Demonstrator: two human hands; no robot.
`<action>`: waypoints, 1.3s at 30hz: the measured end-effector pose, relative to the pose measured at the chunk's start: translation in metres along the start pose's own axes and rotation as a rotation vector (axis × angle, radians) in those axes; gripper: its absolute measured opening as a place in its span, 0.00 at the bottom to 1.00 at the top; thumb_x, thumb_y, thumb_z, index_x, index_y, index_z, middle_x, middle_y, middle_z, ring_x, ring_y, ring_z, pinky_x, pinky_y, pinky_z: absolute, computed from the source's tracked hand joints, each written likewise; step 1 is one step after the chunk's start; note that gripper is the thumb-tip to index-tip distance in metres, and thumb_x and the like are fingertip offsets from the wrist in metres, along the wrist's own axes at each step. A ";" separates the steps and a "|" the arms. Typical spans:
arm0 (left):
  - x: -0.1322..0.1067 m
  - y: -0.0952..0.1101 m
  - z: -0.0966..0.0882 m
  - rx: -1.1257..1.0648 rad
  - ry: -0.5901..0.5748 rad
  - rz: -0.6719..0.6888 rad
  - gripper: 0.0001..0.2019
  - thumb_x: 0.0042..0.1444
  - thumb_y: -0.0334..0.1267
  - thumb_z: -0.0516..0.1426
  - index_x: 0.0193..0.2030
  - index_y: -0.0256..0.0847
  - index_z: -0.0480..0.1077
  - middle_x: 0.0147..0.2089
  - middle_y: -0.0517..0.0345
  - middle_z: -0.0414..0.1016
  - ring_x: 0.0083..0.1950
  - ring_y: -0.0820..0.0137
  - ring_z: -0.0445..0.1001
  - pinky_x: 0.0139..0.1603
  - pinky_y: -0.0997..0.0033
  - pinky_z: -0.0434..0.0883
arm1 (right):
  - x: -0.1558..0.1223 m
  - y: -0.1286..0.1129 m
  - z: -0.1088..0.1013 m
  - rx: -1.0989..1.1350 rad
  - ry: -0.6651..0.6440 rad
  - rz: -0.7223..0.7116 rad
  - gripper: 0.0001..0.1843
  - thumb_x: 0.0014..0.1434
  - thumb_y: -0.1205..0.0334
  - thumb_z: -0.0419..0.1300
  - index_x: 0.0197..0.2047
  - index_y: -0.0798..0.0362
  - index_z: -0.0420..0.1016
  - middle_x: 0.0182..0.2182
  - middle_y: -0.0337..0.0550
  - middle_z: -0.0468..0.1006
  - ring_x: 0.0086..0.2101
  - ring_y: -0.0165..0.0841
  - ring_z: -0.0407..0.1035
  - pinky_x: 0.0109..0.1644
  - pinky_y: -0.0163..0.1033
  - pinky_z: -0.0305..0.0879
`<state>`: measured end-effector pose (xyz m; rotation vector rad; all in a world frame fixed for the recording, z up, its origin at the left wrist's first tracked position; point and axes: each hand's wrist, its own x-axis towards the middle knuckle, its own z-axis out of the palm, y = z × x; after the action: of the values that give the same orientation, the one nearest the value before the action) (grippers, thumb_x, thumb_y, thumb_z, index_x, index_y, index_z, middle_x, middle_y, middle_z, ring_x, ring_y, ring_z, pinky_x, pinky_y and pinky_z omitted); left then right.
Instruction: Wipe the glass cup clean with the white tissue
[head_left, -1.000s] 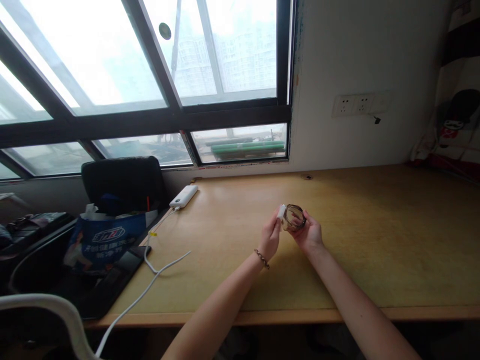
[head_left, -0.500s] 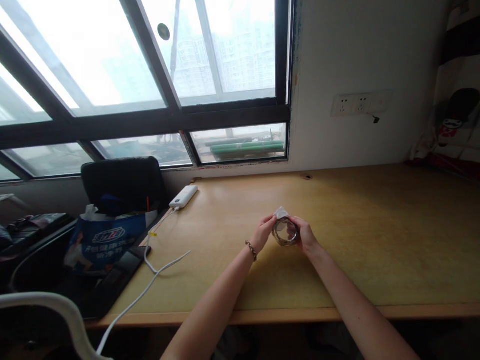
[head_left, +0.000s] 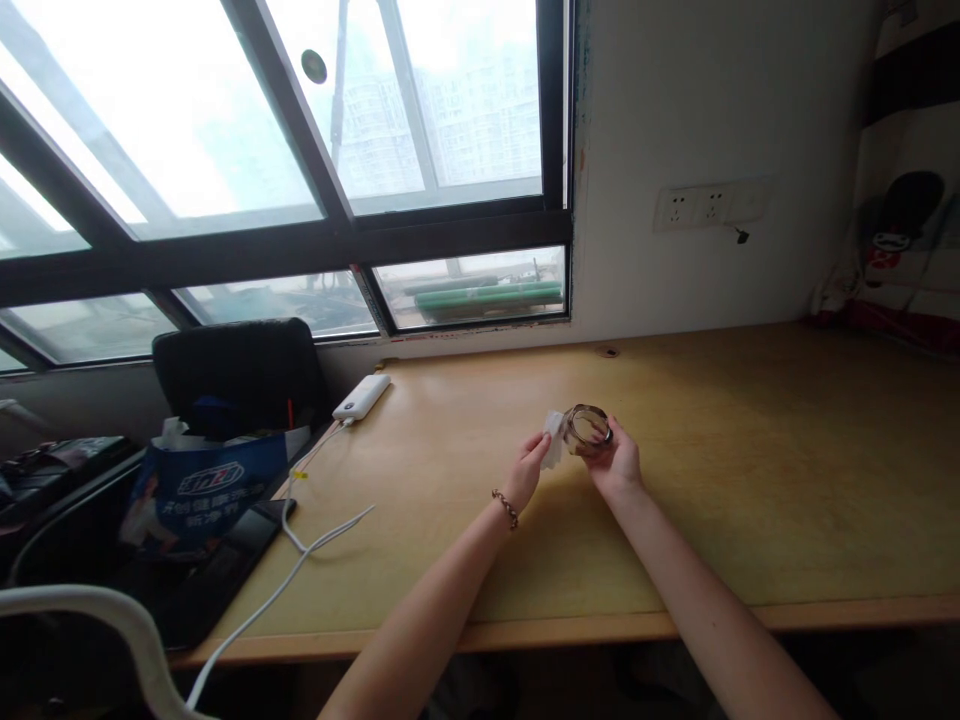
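Over the middle of the table (head_left: 720, 500), my right hand (head_left: 619, 462) holds a round, brownish see-through glass cup (head_left: 571, 440) from its right side and below. The open rim of the cup tilts toward me, and some fingers show through the glass. A crumpled white tissue (head_left: 553, 432) is pinched between the thumb and fingers of my left hand (head_left: 525, 470), just left of the cup. Whether the tissue touches the glass I cannot tell. A beaded bracelet (head_left: 505, 508) circles my left wrist.
A white power bank (head_left: 362, 397) lies at the table's left edge, with a white cable (head_left: 300, 545) trailing from it. Left of the table are a black chair (head_left: 236, 370) and a blue bag (head_left: 202, 490). Wall sockets (head_left: 697, 206) sit above the back edge.
My right hand has moved the glass cup slightly up and right, turning it. My left hand has drawn the tissue from behind the rim to the cup's left side.
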<state>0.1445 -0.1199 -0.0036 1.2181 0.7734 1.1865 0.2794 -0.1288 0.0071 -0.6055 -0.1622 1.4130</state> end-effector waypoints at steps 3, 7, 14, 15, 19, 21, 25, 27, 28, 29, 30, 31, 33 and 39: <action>-0.004 -0.009 0.010 0.032 -0.008 0.053 0.18 0.47 0.48 0.54 0.38 0.34 0.71 0.33 0.54 0.71 0.32 0.70 0.65 0.31 0.74 0.60 | 0.001 -0.001 -0.001 0.050 -0.057 -0.012 0.07 0.52 0.59 0.53 0.30 0.53 0.68 0.23 0.38 0.75 0.26 0.32 0.69 0.29 0.39 0.66; -0.005 -0.020 0.016 -0.032 0.018 0.000 0.20 0.47 0.49 0.55 0.40 0.34 0.70 0.32 0.53 0.71 0.31 0.71 0.65 0.30 0.75 0.61 | 0.002 0.001 0.000 0.083 -0.102 -0.037 0.04 0.51 0.63 0.54 0.29 0.53 0.68 0.22 0.37 0.74 0.25 0.30 0.69 0.34 0.39 0.66; -0.003 -0.019 0.017 -0.328 0.110 -0.063 0.21 0.45 0.47 0.57 0.41 0.33 0.68 0.37 0.50 0.72 0.34 0.71 0.69 0.35 0.74 0.64 | 0.000 0.013 0.005 -0.031 -0.169 -0.128 0.04 0.45 0.67 0.60 0.26 0.54 0.67 0.20 0.33 0.72 0.24 0.25 0.66 0.30 0.31 0.63; -0.002 -0.018 0.016 -0.344 0.128 -0.056 0.20 0.45 0.47 0.56 0.41 0.33 0.68 0.38 0.50 0.72 0.36 0.70 0.69 0.36 0.73 0.65 | -0.001 0.014 0.006 -0.052 -0.181 -0.123 0.04 0.45 0.67 0.61 0.26 0.54 0.68 0.22 0.34 0.72 0.25 0.25 0.66 0.31 0.31 0.62; 0.001 -0.016 0.012 -0.345 0.175 -0.030 0.20 0.47 0.49 0.54 0.41 0.34 0.67 0.40 0.49 0.71 0.37 0.68 0.70 0.37 0.71 0.66 | -0.004 0.020 0.006 -0.190 -0.187 -0.109 0.06 0.46 0.64 0.61 0.30 0.55 0.70 0.26 0.35 0.74 0.26 0.24 0.65 0.30 0.28 0.60; 0.004 -0.017 0.008 -0.305 0.174 -0.002 0.20 0.48 0.49 0.54 0.41 0.34 0.68 0.40 0.50 0.72 0.37 0.69 0.70 0.38 0.70 0.66 | -0.005 0.022 0.005 -0.280 -0.168 -0.106 0.08 0.46 0.62 0.61 0.32 0.54 0.70 0.26 0.35 0.74 0.25 0.23 0.64 0.28 0.28 0.58; 0.012 -0.021 -0.004 -0.161 0.180 0.066 0.19 0.49 0.49 0.52 0.40 0.34 0.68 0.39 0.51 0.72 0.38 0.69 0.69 0.39 0.71 0.65 | -0.006 0.023 0.003 -0.393 -0.199 -0.051 0.11 0.44 0.61 0.62 0.33 0.54 0.70 0.28 0.37 0.75 0.27 0.25 0.65 0.30 0.29 0.58; 0.015 -0.021 -0.010 -0.078 0.216 0.081 0.19 0.48 0.49 0.52 0.37 0.33 0.69 0.36 0.52 0.72 0.36 0.69 0.68 0.38 0.72 0.65 | -0.008 0.023 0.004 -0.414 -0.261 -0.003 0.13 0.43 0.62 0.63 0.34 0.55 0.70 0.30 0.38 0.75 0.30 0.27 0.67 0.33 0.31 0.59; 0.017 -0.020 -0.012 -0.041 0.234 0.086 0.19 0.48 0.49 0.53 0.36 0.33 0.70 0.34 0.52 0.72 0.35 0.70 0.68 0.36 0.73 0.65 | -0.009 0.022 0.005 -0.420 -0.293 0.023 0.13 0.42 0.62 0.63 0.33 0.56 0.71 0.31 0.39 0.75 0.31 0.28 0.67 0.34 0.31 0.60; 0.018 -0.019 -0.014 -0.009 0.251 0.092 0.19 0.48 0.49 0.53 0.34 0.33 0.70 0.33 0.53 0.72 0.34 0.70 0.68 0.35 0.73 0.65 | -0.010 0.021 0.005 -0.424 -0.320 0.051 0.12 0.43 0.61 0.63 0.33 0.56 0.71 0.30 0.39 0.75 0.30 0.28 0.67 0.34 0.31 0.61; 0.019 -0.018 -0.016 0.014 0.267 0.101 0.18 0.48 0.49 0.53 0.33 0.33 0.70 0.32 0.53 0.72 0.33 0.70 0.68 0.35 0.73 0.64 | -0.012 0.020 0.006 -0.425 -0.335 0.078 0.11 0.44 0.60 0.62 0.31 0.56 0.71 0.28 0.39 0.75 0.29 0.27 0.67 0.34 0.32 0.61; 0.019 -0.016 -0.017 0.028 0.280 0.110 0.18 0.48 0.49 0.52 0.33 0.33 0.70 0.32 0.53 0.72 0.33 0.70 0.67 0.34 0.73 0.64 | -0.013 0.019 0.006 -0.428 -0.341 0.102 0.11 0.45 0.57 0.61 0.30 0.55 0.72 0.27 0.39 0.75 0.28 0.27 0.67 0.34 0.32 0.62; 0.019 -0.013 -0.017 0.040 0.294 0.118 0.18 0.48 0.48 0.52 0.31 0.33 0.70 0.30 0.55 0.72 0.31 0.71 0.67 0.33 0.74 0.64 | -0.016 0.017 0.007 -0.446 -0.340 0.140 0.13 0.48 0.52 0.58 0.30 0.54 0.72 0.26 0.39 0.74 0.26 0.28 0.68 0.33 0.35 0.64; 0.015 -0.006 -0.013 0.085 0.268 0.109 0.17 0.48 0.48 0.52 0.29 0.33 0.70 0.28 0.56 0.72 0.28 0.72 0.67 0.31 0.74 0.63 | -0.017 0.017 0.005 -0.524 -0.298 0.132 0.16 0.47 0.51 0.58 0.35 0.55 0.71 0.25 0.41 0.75 0.24 0.30 0.69 0.28 0.38 0.67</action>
<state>0.1374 -0.1013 -0.0104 1.1967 0.9734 1.4385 0.2591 -0.1431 0.0074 -0.8398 -0.7579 1.5933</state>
